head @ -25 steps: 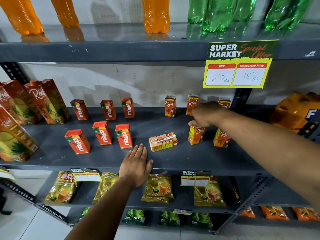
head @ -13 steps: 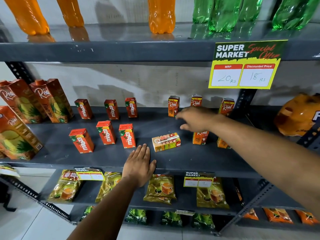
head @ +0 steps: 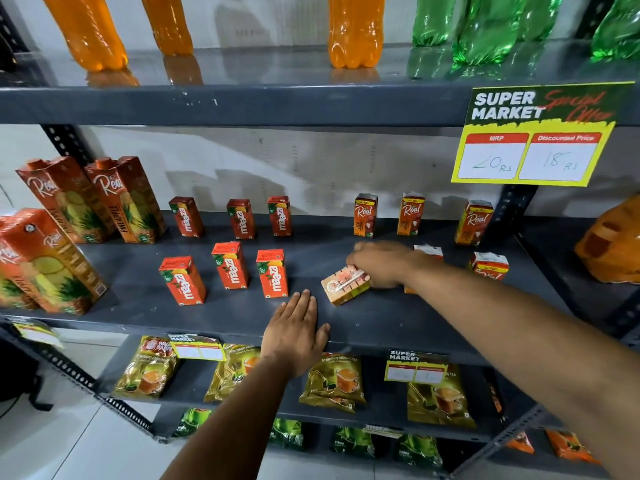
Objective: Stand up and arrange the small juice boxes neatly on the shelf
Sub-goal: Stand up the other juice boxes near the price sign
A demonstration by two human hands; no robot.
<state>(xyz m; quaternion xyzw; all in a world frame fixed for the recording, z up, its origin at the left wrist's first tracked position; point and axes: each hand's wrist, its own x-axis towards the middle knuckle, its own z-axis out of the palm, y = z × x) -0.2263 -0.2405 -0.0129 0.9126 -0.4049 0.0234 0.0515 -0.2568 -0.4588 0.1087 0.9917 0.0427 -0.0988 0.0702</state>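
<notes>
One small Real juice box (head: 343, 287) lies on its side on the grey middle shelf (head: 398, 320). My right hand (head: 381, 263) rests on its far right end, fingers curled around it. Three small Real boxes stand along the back, the middle one (head: 411, 214) upright. Two more (head: 489, 266) stand behind my right arm, partly hidden. Several red Maaza boxes stand in two rows to the left, the nearest (head: 272, 273) beside the lying box. My left hand (head: 294, 332) lies flat on the shelf's front edge, fingers spread, holding nothing.
Tall Real pineapple cartons (head: 128, 199) stand at the shelf's left end. An orange bag (head: 613, 247) sits at the right. Orange and green bottles line the shelf above, with a price sign (head: 533, 136) hanging from it. Tea packets fill the lower shelves.
My right hand has moved left and down from the standing Real boxes onto the box lying on its side. My left hand has stayed flat on the shelf edge.
</notes>
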